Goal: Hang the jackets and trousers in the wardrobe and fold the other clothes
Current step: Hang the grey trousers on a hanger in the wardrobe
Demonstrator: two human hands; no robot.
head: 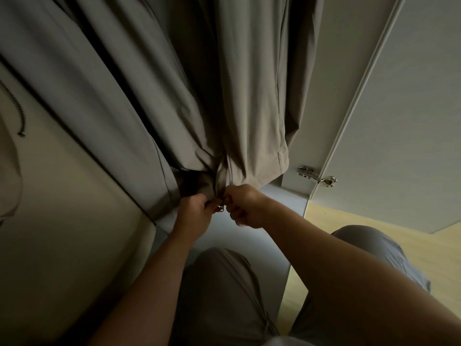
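— So, what sits nearest?
— Two bent knees (222, 283) in grey trousers, low in the view. Both bare forearms reach forward over them.
— And the hands?
— The left hand (193, 211) and right hand (245, 207) meet, almost touching, at the bottom hem of the jacket (149, 83). Each grip is closed, with curled fingers pinching the fabric on either side of the small metal zip end (220, 208).
— Where's the jacket?
— Hanging inside the wardrobe. Its long axis runs up and down, and the hem points down toward the wardrobe base (224, 236). The folds gather to the pinched spot.
— Farther off?
— At right is the open wardrobe door (411, 108) with a metal hinge (316, 174), and pale wooden floor (436, 258) lies beneath it. At far left, a dark cord (21, 113) dangles against another pale garment.
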